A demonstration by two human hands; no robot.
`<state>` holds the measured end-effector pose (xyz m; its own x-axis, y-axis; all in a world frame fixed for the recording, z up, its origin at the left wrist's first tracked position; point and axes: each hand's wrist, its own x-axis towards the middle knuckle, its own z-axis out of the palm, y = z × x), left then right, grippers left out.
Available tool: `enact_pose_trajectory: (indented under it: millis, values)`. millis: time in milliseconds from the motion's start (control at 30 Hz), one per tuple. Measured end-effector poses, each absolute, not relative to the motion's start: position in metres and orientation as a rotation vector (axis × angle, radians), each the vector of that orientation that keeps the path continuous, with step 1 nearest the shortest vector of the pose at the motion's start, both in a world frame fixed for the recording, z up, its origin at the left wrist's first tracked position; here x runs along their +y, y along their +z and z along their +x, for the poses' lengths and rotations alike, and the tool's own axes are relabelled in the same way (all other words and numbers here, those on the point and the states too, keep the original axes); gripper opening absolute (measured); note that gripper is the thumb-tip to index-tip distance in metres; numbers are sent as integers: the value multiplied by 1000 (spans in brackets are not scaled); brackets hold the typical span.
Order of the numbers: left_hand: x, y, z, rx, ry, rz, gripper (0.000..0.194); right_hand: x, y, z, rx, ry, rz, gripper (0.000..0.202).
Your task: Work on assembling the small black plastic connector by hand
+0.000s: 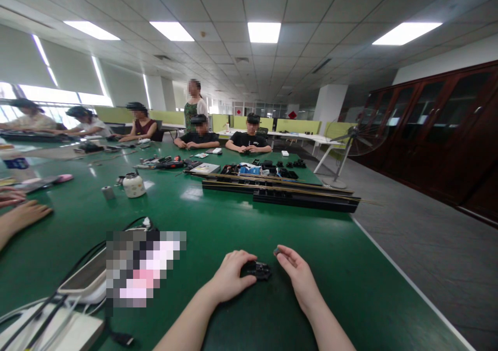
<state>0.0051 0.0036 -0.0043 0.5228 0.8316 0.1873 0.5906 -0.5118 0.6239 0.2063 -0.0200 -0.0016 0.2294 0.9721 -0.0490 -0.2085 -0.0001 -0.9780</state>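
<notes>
The black part [263,271] is held at its left end by the left hand [232,274], on or just above the worktop [218,226], inward of the right edge. Hands are apart; a small grey piece [276,250] is pinched in the right hand [299,274]. Judged best: part braced flat, piece gripped lightly.

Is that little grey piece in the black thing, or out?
Out: the right hand holds the grey piece, with green table showing between it and the black thing.
</notes>
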Motion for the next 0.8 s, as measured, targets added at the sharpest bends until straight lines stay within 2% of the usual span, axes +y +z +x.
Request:
enact_pose_trajectory:
  millis: [433,800]
  values:
    - [2,-2,5,1160,657,2278,40,-19,-3,209,-653,1187,-1086,50]
    - [3,-4,4,1159,660,2287,40,-17,-3,211,-570,1187,-1041,43]
